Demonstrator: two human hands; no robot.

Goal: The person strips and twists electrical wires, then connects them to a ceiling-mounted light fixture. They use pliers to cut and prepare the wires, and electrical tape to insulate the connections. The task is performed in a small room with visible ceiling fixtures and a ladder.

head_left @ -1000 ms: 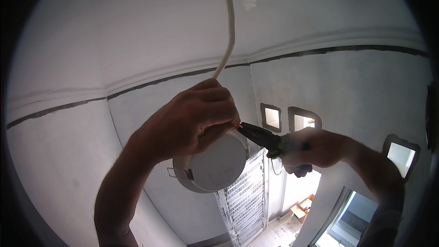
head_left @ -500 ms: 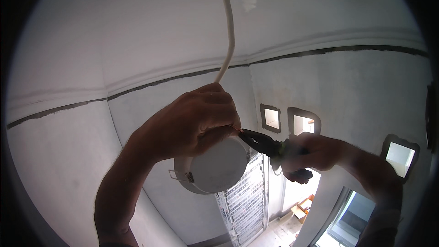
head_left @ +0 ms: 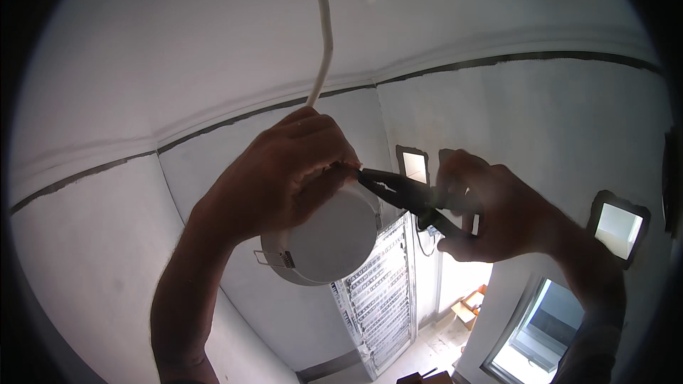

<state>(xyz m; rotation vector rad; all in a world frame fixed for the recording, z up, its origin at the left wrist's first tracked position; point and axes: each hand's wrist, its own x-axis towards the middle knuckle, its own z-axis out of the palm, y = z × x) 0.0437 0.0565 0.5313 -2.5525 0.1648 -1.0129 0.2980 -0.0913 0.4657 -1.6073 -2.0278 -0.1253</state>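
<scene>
A white cable (head_left: 325, 35) hangs from the ceiling down to my left hand (head_left: 281, 178), whose fingers are pinched round its lower end. Short reddish wire ends show at the fingertips. Below and partly behind that hand is a round white downlight (head_left: 334, 242) with a spring clip (head_left: 275, 259) on its side; how it is held up is hidden. My right hand (head_left: 509, 206) grips a pair of dark pliers (head_left: 395, 186) from the right. The handles are spread, and the jaw tips are right at the wire ends; whether they clamp them I cannot tell.
Small dark-rimmed openings (head_left: 620, 231) pierce the right wall. A door panel covered in printed film (head_left: 380, 306) stands below, beside a bright doorway. Lower right is a window (head_left: 537, 334); wooden pieces (head_left: 468, 307) lie on the floor.
The view has shifted, so both hands, the cable and the downlight appear higher and more to the left. The pliers' handles are spread wider, with my right-hand fingers further apart.
</scene>
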